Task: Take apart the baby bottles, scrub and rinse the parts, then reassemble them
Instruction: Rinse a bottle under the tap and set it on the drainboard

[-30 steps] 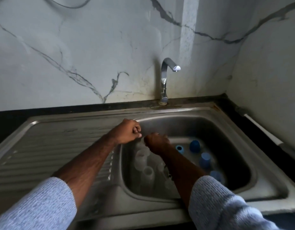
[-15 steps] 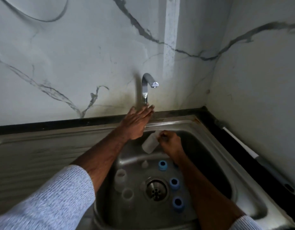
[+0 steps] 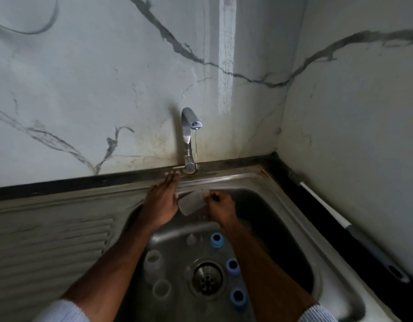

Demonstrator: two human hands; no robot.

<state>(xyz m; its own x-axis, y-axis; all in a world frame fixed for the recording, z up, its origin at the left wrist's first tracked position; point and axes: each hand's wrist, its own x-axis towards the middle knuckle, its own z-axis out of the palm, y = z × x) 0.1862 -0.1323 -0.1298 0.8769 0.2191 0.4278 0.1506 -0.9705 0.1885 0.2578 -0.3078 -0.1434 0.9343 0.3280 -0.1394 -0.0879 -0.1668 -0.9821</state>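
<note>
My right hand (image 3: 220,205) grips a clear bottle body (image 3: 190,203), tilted over the back of the sink basin (image 3: 279,231) under the tap (image 3: 188,135). A thin stream of water runs from the spout. My left hand (image 3: 162,203) stretches flat, its straight fingertips at the small tap lever (image 3: 177,168) by the tap's base. On the basin floor stand two more clear bottle bodies (image 3: 152,259) (image 3: 162,289), a clear teat (image 3: 191,239) and three blue collars (image 3: 216,239) (image 3: 233,267) (image 3: 238,298) around the drain (image 3: 206,278).
A ribbed steel drainboard (image 3: 50,240) lies left of the basin. A white and grey brush handle (image 3: 344,226) lies along the black counter strip on the right. Marble walls close the back and the right side.
Water now runs from the tap. My left hand went from a fist over the basin to flat fingers at the tap lever. My right hand lifted a bottle body towards the spout.
</note>
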